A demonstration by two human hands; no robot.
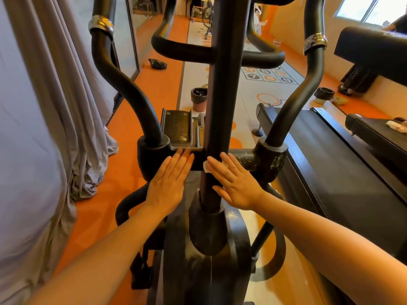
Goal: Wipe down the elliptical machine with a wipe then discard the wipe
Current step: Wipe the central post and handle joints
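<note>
A black elliptical machine [222, 84] fills the middle of the head view, its centre post rising between two curved handle arms. My left hand [169, 183] lies flat with straight fingers on the crossbar left of the post. My right hand [235, 183] presses a white wipe [206, 167] against the post where it meets the crossbar; only the wipe's edges show from under the fingers. Dust marks the crossbar's right end [253, 160].
A small pink bin with a black liner [199, 100] stands on the floor beyond the machine. A treadmill [330, 168] lies close on the right, with a second lined bin [323, 95] past it. Grey curtains [55, 106] hang at the left. People stand far back.
</note>
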